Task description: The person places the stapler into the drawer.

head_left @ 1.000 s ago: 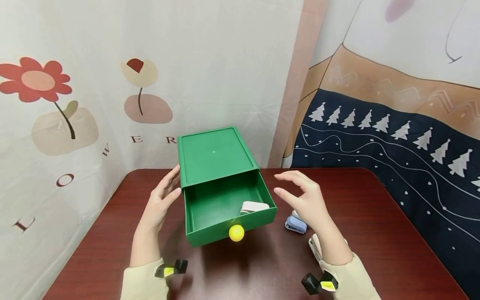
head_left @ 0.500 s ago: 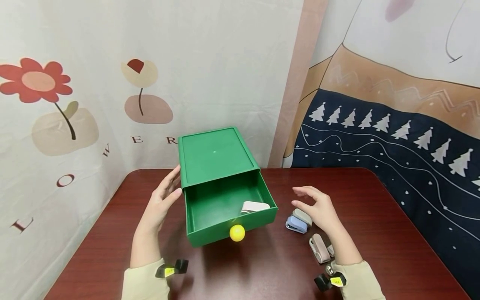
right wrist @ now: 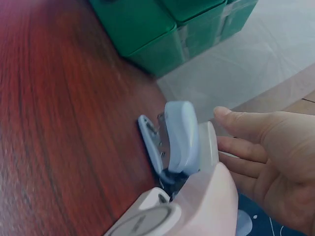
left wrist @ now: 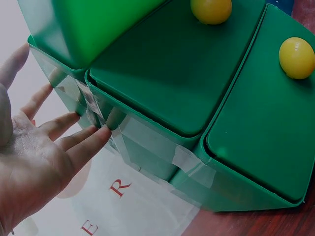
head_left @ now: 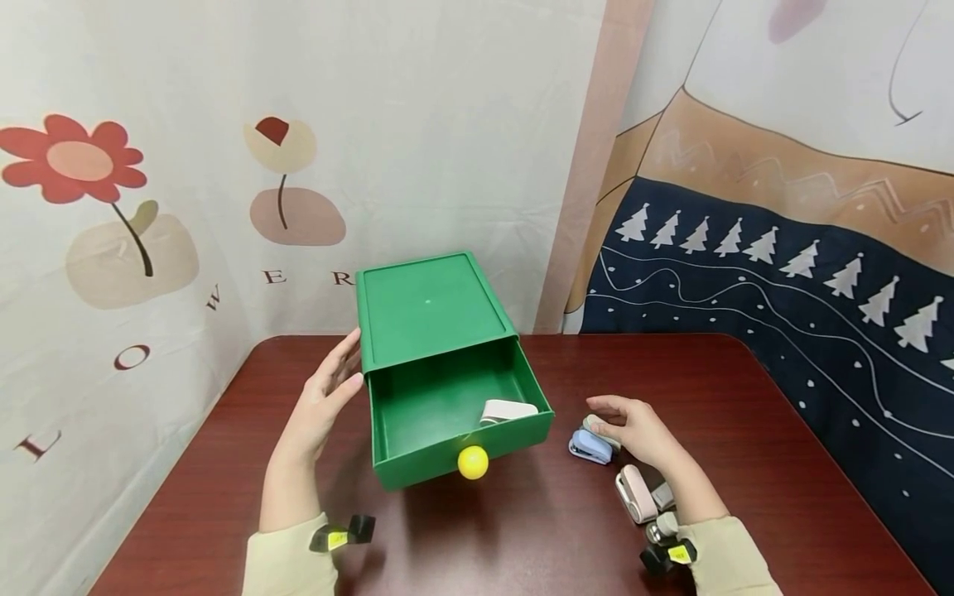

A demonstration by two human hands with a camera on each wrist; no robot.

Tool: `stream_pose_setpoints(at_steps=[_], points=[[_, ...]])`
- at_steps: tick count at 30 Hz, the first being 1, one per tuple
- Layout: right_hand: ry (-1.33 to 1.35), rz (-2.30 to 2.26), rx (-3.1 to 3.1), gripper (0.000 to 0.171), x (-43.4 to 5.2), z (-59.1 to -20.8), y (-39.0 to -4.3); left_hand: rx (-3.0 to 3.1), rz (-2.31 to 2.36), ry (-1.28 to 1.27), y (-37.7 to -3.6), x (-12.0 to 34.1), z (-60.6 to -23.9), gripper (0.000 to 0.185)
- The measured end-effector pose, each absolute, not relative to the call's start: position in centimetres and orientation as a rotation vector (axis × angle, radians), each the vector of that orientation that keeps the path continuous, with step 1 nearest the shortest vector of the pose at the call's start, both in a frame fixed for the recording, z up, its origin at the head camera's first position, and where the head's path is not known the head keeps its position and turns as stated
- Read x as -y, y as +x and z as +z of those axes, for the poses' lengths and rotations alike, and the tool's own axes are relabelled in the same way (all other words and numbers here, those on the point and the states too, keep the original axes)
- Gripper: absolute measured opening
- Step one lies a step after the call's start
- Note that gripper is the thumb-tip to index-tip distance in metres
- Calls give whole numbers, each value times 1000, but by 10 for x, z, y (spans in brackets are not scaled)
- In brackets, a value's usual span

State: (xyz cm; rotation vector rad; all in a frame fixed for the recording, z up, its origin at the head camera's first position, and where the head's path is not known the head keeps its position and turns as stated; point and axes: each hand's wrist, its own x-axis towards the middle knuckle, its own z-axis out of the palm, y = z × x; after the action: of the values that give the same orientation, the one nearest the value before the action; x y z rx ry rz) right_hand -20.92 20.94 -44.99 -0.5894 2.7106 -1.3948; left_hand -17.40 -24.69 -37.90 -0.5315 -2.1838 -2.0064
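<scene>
A green drawer cabinet (head_left: 432, 306) stands on the table with its top drawer (head_left: 425, 414) pulled out. Inside that drawer lies a small white stapler-like object (head_left: 508, 410). My left hand (head_left: 316, 410) rests its extended fingers against the cabinet's left side; in the left wrist view the fingers (left wrist: 93, 142) lie against the taped wall. Over on the right, my right hand (head_left: 637, 429) is at a pale grey-green stapler (right wrist: 208, 142), thumb and fingers apart and loosely bent. Whether they touch it is unclear. Right beside it sits a blue stapler (head_left: 591, 447).
Nearer the front right lie a pink stapler (head_left: 635, 494), a grey object (head_left: 662, 497) and another small item (head_left: 662, 528) partly behind the right wrist camera. Yellow round knobs (left wrist: 296, 58) stick out from the drawer fronts. A patterned curtain (head_left: 447, 149) hangs behind the table.
My right hand has moved right and down, from beside the open drawer to the grey-green stapler. The left hand stays against the cabinet, and the drawer stays out.
</scene>
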Motion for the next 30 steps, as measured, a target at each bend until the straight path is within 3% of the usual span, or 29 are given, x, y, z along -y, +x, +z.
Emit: stream_pose_setpoints(at_steps=[19,30], points=[[-612,-1222,-2789,29,-214,-458,-208,2187,-2020,-540,-171,245,-377,57],[-723,-1276,-2923,30,-209,-436,-201,2183,-2015,-544,-172,246,-377,57]])
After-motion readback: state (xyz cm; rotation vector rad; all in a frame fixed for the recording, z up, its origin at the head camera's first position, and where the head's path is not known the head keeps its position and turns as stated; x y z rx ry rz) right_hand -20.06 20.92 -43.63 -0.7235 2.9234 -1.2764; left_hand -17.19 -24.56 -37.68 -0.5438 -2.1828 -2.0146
